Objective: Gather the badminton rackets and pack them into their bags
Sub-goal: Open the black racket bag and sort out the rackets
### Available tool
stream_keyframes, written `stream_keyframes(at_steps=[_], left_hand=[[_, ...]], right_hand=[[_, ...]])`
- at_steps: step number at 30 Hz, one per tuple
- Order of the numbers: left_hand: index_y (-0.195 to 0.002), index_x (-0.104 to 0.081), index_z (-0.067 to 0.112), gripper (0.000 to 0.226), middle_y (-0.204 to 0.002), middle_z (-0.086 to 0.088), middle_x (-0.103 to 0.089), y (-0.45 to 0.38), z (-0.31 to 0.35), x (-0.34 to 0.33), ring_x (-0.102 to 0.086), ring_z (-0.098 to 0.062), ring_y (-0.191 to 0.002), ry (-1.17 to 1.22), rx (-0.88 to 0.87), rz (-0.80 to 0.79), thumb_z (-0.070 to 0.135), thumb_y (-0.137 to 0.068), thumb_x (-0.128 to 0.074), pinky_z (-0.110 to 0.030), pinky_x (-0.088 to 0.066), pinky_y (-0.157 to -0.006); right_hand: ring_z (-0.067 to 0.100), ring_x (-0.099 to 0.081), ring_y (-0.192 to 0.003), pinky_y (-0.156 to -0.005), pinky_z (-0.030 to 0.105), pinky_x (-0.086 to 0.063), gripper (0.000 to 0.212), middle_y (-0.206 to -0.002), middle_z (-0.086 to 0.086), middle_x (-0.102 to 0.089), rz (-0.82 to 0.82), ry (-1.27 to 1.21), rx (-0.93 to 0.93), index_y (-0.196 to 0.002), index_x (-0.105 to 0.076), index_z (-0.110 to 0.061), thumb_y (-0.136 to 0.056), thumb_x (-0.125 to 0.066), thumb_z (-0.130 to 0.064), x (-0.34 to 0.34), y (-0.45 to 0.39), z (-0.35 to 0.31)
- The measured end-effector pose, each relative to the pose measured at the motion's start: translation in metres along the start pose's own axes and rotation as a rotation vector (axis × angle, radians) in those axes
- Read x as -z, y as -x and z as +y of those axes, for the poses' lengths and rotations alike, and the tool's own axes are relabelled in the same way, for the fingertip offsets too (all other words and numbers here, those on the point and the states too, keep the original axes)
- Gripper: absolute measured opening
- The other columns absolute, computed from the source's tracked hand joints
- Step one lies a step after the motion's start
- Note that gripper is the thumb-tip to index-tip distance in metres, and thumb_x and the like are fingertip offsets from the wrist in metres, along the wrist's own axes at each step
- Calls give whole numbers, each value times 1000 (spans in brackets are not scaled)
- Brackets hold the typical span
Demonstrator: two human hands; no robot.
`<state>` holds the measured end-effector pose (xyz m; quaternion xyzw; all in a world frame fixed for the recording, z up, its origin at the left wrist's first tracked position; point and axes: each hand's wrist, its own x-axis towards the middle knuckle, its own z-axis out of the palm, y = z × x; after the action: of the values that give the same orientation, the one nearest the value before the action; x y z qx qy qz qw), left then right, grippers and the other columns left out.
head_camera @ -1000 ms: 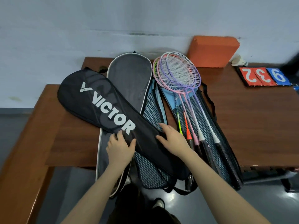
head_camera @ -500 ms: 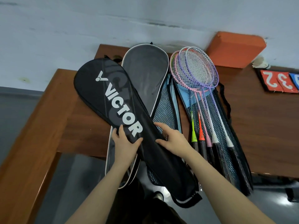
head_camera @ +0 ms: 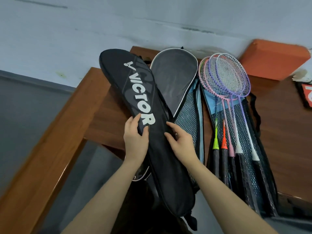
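A black racket bag (head_camera: 135, 92) printed VICTOR lies slanted over the table's front edge, its narrow end hanging toward me. My left hand (head_camera: 135, 141) grips its left edge just below the lettering, thumb on top. My right hand (head_camera: 180, 144) holds the right edge, fingers curled on the fabric. Beneath it lies an open grey bag (head_camera: 173, 80) with white trim. Beside that, a black mesh bag (head_camera: 190, 119). Several rackets (head_camera: 231, 92) with pink and purple frames lie fanned on another mesh bag (head_camera: 256, 149) at right.
The brown wooden table (head_camera: 283, 125) stands against a pale wall. An orange block (head_camera: 271, 59) sits at the back right, with a shuttlecock (head_camera: 302, 76) and a red score card (head_camera: 307, 97) at the right edge. A lower wooden surface (head_camera: 50, 141) extends left.
Both hands have lifted and swung the VICTOR bag more upright and toward me. The view has shifted left, so everything sits further right in the frame.
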<state>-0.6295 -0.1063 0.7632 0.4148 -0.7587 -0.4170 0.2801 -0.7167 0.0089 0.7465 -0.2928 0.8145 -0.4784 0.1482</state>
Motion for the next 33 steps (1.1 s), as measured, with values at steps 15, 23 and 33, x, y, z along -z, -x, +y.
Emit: stream_keyframes(at_steps=[15, 23, 33], left_hand=[[-132, -48, 8, 46, -137, -12, -47, -161, -35, 62, -41, -21, -130, -94, -313, -243, 9, -88, -59, -18, -25, -106], [-133, -45, 2, 49, -132, -15, -46, -211, -96, 81, -41, -17, -122, -101, -332, -434, 5, -86, -61, -6, -23, -100], [-133, -44, 2, 53, -141, -22, -37, -211, -146, 74, -43, -41, -119, -479, -239, -510, 21, -87, -61, -43, -37, -100]], right_hand=[[13, -60, -106, -94, 38, -49, 47, -120, 0, -64, 242, 11, -133, -133, -48, -19, -88, -59, -23, -107, -78, -67], [11, -57, -82, -77, 28, -50, 53, -95, -6, -59, 153, 104, -300, -138, -39, -22, -89, -60, -25, -163, -99, -76], [17, -58, -103, -79, 29, -46, 52, -115, -3, -61, -42, 276, -351, -135, -37, -25, -88, -59, -24, -187, -108, -57]])
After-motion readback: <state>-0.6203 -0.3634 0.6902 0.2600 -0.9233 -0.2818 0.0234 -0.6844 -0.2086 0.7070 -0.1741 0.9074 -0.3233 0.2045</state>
